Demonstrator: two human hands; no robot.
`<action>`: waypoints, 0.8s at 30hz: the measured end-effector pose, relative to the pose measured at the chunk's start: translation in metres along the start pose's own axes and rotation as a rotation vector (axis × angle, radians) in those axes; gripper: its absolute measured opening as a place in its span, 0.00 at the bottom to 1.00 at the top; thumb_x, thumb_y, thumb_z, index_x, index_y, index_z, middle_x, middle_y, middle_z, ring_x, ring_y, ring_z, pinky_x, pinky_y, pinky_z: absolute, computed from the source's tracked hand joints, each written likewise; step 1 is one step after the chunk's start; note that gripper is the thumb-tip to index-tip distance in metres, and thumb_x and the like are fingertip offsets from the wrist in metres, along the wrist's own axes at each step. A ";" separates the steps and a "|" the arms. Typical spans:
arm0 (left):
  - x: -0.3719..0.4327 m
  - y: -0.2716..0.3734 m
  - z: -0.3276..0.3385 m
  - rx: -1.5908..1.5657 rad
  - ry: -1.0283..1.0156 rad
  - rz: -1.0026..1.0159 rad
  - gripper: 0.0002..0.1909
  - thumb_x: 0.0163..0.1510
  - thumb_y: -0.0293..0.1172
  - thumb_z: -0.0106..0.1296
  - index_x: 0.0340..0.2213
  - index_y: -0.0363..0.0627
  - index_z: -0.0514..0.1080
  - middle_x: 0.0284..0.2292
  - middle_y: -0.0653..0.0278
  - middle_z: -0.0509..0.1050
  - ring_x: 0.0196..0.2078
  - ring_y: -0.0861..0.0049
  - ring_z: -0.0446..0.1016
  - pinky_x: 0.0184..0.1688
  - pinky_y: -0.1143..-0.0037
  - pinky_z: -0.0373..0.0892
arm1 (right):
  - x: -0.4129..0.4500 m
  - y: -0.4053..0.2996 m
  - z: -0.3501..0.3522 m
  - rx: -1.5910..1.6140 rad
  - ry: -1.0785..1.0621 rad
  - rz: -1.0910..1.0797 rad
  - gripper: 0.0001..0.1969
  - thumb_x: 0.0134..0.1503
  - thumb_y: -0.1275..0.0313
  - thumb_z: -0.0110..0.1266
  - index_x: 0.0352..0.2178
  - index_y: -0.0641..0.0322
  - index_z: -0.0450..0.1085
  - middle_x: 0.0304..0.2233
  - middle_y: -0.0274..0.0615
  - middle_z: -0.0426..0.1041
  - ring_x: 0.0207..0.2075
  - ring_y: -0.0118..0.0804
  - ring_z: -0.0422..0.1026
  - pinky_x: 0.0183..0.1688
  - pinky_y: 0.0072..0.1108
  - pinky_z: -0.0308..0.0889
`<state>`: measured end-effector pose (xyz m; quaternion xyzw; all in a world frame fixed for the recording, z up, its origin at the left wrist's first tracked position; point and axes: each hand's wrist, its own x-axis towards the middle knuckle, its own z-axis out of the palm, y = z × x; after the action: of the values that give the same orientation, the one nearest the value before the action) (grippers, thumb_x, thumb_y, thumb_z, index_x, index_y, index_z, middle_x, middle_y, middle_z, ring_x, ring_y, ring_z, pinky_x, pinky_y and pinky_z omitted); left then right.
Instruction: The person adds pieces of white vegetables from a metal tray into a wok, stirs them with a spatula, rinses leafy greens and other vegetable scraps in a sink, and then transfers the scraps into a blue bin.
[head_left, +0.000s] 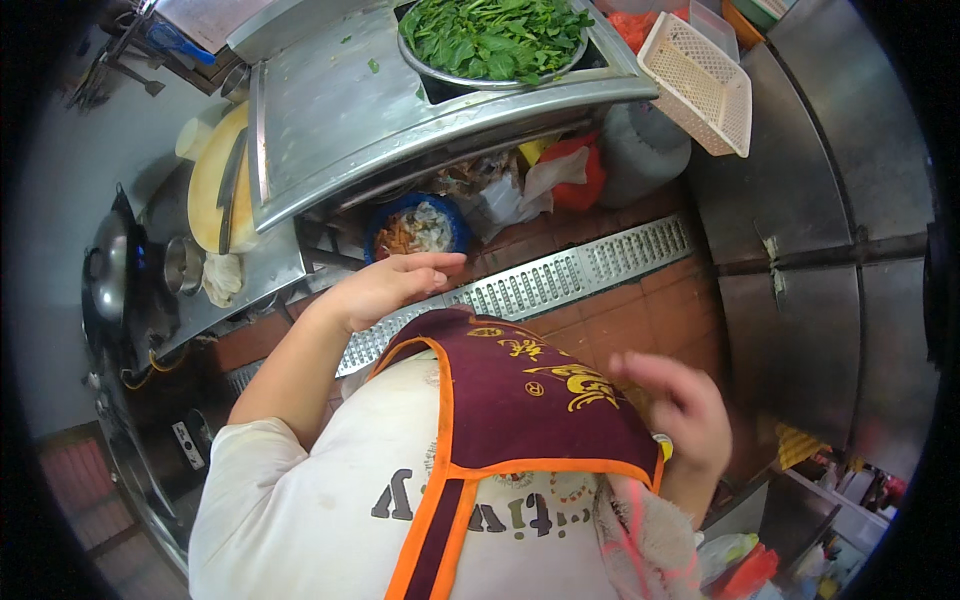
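My left hand (394, 285) is raised in front of the apron, palm down, its fingers extended and nothing seen in it. Below and beyond it on the floor stands a blue bin (371, 244) with food scraps. On the other side of my body, my right hand (686, 412) is blurred, its fingers bent and apart, with no object seen in it. I wear a maroon apron (510, 405) with orange edging; a grey-and-pink towel (645, 540) hangs near my right forearm. Ahead, a metal bowl (442, 75) heaped with leafy greens (487, 37) sits on the steel counter (330, 112).
A cleaver-like blade (231, 187) lies on a round chopping board (206, 172) at the left, near a lidded wok (109, 270). A plastic basket (701, 82) juts out beside the counter at the right. Steel cabinet doors (795, 322) stand at the right; a drain grate (555, 281) crosses the tiled floor.
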<state>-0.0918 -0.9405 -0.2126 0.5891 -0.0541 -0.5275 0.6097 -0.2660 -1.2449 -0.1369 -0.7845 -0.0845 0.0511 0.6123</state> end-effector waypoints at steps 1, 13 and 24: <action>0.007 -0.007 0.000 0.065 0.076 -0.055 0.29 0.51 0.38 0.45 0.52 0.39 0.55 0.51 0.55 0.58 0.52 0.70 0.60 0.53 0.74 0.56 | 0.002 -0.032 -0.002 -0.004 -0.095 -0.223 0.17 0.52 0.73 0.46 0.42 0.74 0.61 0.39 0.49 0.68 0.40 0.38 0.68 0.42 0.24 0.62; 0.026 -0.026 0.052 0.812 0.111 -0.153 0.25 0.50 0.36 0.46 0.50 0.41 0.59 0.43 0.52 0.68 0.45 0.69 0.68 0.46 0.75 0.62 | -0.027 -0.098 -0.004 0.769 -0.789 -0.918 0.11 0.54 0.69 0.40 0.33 0.67 0.63 0.30 0.46 0.65 0.33 0.40 0.66 0.36 0.29 0.60; 0.034 -0.025 0.053 0.922 0.066 -0.131 0.26 0.50 0.38 0.45 0.50 0.42 0.58 0.45 0.49 0.66 0.48 0.61 0.65 0.50 0.72 0.60 | -0.027 -0.107 -0.057 1.145 -0.972 -1.059 0.14 0.56 0.67 0.38 0.28 0.68 0.65 0.24 0.45 0.65 0.27 0.42 0.65 0.31 0.35 0.60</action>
<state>-0.1285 -0.9935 -0.2352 0.8174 -0.2262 -0.4665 0.2511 -0.2896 -1.2791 -0.0202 -0.1124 -0.6426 0.1224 0.7480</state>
